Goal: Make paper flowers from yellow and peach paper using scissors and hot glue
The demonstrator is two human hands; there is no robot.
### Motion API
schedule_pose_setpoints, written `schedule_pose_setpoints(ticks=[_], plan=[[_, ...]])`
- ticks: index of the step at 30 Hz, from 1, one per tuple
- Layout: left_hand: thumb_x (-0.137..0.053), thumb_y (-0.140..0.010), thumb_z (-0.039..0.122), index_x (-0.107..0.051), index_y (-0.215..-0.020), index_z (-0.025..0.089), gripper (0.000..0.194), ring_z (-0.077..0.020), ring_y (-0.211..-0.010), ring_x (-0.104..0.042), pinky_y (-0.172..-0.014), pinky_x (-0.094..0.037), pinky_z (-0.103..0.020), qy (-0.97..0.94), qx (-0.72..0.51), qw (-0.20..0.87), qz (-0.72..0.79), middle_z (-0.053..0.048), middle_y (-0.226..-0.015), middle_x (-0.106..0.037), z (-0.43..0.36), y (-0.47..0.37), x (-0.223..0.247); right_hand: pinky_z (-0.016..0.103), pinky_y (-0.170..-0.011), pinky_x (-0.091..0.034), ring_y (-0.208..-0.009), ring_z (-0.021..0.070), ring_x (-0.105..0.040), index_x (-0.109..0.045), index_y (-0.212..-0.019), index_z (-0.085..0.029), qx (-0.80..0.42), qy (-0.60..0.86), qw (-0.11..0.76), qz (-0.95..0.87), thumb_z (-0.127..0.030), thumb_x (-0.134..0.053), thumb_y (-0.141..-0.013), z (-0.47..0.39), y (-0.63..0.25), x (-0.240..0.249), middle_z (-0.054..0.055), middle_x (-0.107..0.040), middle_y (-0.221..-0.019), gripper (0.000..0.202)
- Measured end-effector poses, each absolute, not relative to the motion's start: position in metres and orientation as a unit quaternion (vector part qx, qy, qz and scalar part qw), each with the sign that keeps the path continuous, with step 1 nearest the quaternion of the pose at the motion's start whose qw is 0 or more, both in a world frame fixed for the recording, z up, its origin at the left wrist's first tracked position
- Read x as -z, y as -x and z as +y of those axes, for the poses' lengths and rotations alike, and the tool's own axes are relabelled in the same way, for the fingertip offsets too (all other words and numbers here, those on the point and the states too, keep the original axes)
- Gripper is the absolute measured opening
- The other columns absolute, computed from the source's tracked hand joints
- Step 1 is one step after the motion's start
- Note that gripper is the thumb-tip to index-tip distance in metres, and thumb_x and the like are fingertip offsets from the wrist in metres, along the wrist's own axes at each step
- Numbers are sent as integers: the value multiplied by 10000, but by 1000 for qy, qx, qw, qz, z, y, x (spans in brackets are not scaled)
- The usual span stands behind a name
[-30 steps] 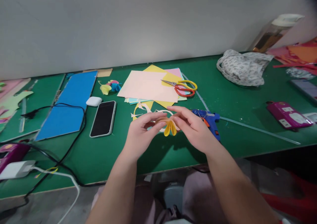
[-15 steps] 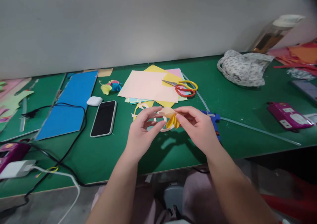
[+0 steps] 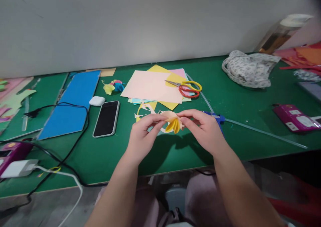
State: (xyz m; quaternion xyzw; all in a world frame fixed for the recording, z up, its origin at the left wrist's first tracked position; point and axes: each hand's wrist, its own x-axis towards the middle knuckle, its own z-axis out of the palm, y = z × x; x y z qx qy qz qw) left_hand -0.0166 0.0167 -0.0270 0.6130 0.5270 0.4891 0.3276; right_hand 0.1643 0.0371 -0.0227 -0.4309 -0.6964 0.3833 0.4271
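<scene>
Between my hands is a small paper piece (image 3: 173,122), pale peach at the back with yellow folded petals in front. My left hand (image 3: 145,133) pinches its left edge between thumb and fingers. Its right edge is pinched by my right hand (image 3: 204,128). Cut paper scraps (image 3: 148,108) lie on the green table just behind. A blue glue gun (image 3: 220,119) is partly hidden behind my right hand. Farther back, scissors (image 3: 188,87) with red and yellow handles rest on a stack of coloured paper (image 3: 147,86).
To the left are a phone (image 3: 106,119), a white earbud case (image 3: 97,101), paper petals (image 3: 112,87), a blue board (image 3: 72,103) and black cables. A patterned cloth bag (image 3: 250,70), clear glue stick (image 3: 265,133) and purple power strip (image 3: 293,117) lie right.
My left hand has closed its thumb and fingers onto the paper's left edge. The yellow petals have turned and fanned out. The view has shifted slightly.
</scene>
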Motion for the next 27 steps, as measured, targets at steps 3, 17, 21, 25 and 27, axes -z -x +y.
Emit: schedule_pose_setpoints(ticks=[3, 17, 21, 25, 27], plan=[[-590, -801, 251, -681, -859, 201, 119, -137, -808, -627, -740, -504, -230, -616, -490, 324, 525, -25, -883, -692, 16, 18, 28, 268, -690, -531, -759, 148, -655, -663, -920, -229, -375, 434, 420, -703, -282, -535, -865, 39, -167, 24, 2, -697, -868, 149], [-621, -771, 333, -536, -1143, 209, 401, -140, -661, -677, -592, -567, -227, -466, -508, 464, 556, 2, -729, -674, 18, 6, 31, 290, -708, -514, -780, 158, -636, -653, -901, -194, -151, 448, 464, -749, -171, -507, -859, 41, -153, 34, 36, -702, -872, 154], [-660, -735, 280, -562, -1074, 192, 364, -128, -657, -669, -602, -564, -217, -463, -511, 460, 560, 2, -734, -673, 19, 3, 32, 318, -772, -498, -831, 174, -634, -646, -909, -193, -124, 431, 450, -772, -158, -490, -865, 41, -153, 35, 50, -700, -882, 165], [-647, -742, 281, -572, -1050, 181, 332, -124, -657, -659, -640, -565, -248, -458, -528, 436, 566, -1, -748, -671, 20, 3, 34, 317, -792, -487, -866, 181, -618, -641, -913, -184, -116, 412, 423, -799, -160, -480, -874, 42, -154, 36, 67, -689, -898, 168], [-636, -752, 290, -581, -1038, 189, 309, -131, -685, -657, -660, -558, -261, -471, -525, 404, 583, -4, -759, -675, 20, 4, 35, 314, -809, -483, -884, 181, -612, -642, -923, -177, -131, 409, 411, -805, -166, -483, -874, 42, -154, 36, 70, -685, -919, 167]])
